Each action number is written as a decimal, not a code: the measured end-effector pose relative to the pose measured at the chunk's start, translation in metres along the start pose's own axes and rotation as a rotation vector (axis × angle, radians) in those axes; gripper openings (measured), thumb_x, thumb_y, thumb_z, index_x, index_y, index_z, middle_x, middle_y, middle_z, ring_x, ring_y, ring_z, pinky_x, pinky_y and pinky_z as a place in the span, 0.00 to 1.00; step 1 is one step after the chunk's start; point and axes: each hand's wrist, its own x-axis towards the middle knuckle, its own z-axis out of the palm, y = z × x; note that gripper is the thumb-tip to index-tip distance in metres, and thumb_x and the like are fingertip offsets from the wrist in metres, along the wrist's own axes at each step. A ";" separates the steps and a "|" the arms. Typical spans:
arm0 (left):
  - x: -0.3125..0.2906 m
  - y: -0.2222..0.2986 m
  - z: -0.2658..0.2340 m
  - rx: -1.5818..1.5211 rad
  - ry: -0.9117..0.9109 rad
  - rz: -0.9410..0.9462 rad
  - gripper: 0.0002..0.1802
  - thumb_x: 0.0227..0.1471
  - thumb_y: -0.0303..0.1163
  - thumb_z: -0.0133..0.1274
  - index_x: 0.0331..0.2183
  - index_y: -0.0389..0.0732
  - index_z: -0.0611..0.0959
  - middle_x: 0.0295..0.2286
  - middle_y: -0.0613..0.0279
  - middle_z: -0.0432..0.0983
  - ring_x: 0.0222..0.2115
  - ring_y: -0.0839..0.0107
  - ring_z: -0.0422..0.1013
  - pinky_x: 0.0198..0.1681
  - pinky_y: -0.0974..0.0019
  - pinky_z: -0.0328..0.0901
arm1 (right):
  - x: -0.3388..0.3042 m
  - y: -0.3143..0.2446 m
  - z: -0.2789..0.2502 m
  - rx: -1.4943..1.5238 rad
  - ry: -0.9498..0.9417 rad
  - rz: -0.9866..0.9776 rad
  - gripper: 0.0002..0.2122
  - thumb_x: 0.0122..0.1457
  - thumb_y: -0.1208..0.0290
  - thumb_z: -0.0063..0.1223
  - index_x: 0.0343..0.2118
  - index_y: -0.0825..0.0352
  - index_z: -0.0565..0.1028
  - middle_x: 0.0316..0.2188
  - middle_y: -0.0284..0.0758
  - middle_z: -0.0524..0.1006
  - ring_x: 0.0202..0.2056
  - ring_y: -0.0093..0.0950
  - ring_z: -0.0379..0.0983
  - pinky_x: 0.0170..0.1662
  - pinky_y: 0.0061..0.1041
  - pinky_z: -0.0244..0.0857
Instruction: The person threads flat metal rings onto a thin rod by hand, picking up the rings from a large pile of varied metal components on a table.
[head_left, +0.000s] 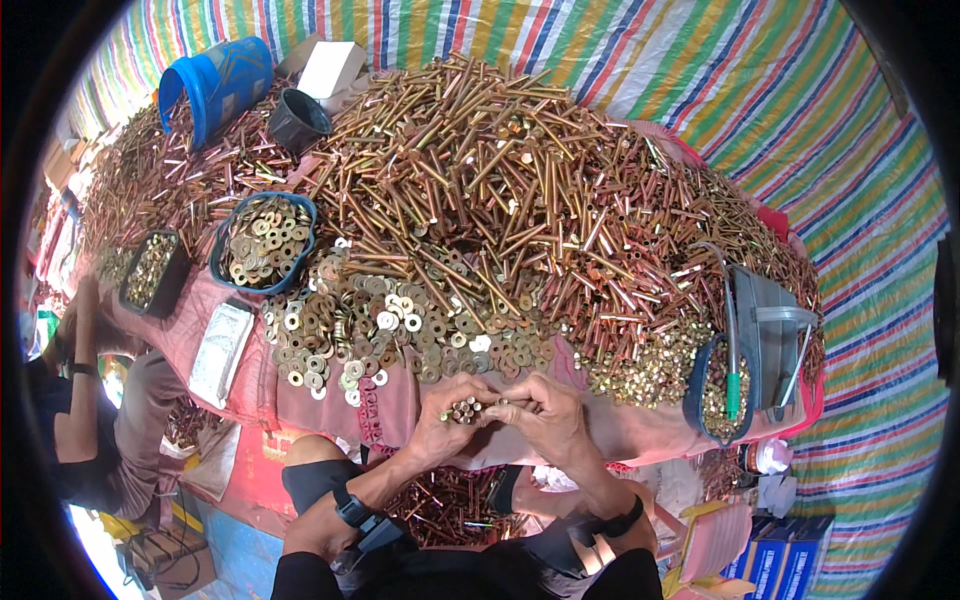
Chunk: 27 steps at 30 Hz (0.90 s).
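Note:
My left hand [447, 415] is wrapped round a small bundle of gold-coloured bolts [465, 407], their round ends facing up. Close against it, my right hand [548, 412] has its thumb and fingers pinched together at the bundle's side. What lies between those fingertips is too small to make out. Just beyond both hands spreads a layer of flat washers [400, 330]. Small brass-coloured nuts [655, 365] are heaped to the right of my right hand. Behind them rises a large mound of long gold and coppery bolts [470, 170].
A blue tub of washers [262, 290] and a black tray of nuts [150, 275] stand left. At right are a nut-filled dark tub [712, 430] and a grey scoop-like container [775, 330]. A blue bucket [225, 90] lies tipped at back left. A co-worker's arm [80, 370] is at far left.

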 end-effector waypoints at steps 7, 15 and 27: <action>0.000 0.003 -0.002 -0.003 -0.035 -0.032 0.14 0.47 0.22 0.71 0.37 0.35 0.85 0.36 0.56 0.79 0.40 0.62 0.76 0.45 0.61 0.69 | 0.004 -0.001 0.001 -0.127 0.026 -0.139 0.11 0.56 0.68 0.73 0.37 0.67 0.81 0.28 0.33 0.75 0.26 0.25 0.73 0.31 0.29 0.68; 0.003 0.001 0.000 0.020 -0.011 0.024 0.12 0.50 0.24 0.71 0.38 0.35 0.86 0.35 0.56 0.80 0.39 0.64 0.76 0.43 0.62 0.69 | 0.001 0.000 -0.001 -0.153 0.021 -0.149 0.11 0.58 0.73 0.71 0.40 0.69 0.80 0.29 0.32 0.80 0.29 0.18 0.76 0.31 0.20 0.70; 0.005 0.009 0.017 -0.088 0.142 -0.053 0.14 0.55 0.23 0.68 0.44 0.36 0.87 0.31 0.63 0.83 0.31 0.77 0.75 0.37 0.70 0.72 | 0.025 0.063 -0.055 -0.092 -0.138 0.375 0.08 0.66 0.71 0.62 0.38 0.71 0.83 0.26 0.32 0.82 0.26 0.17 0.76 0.29 0.21 0.72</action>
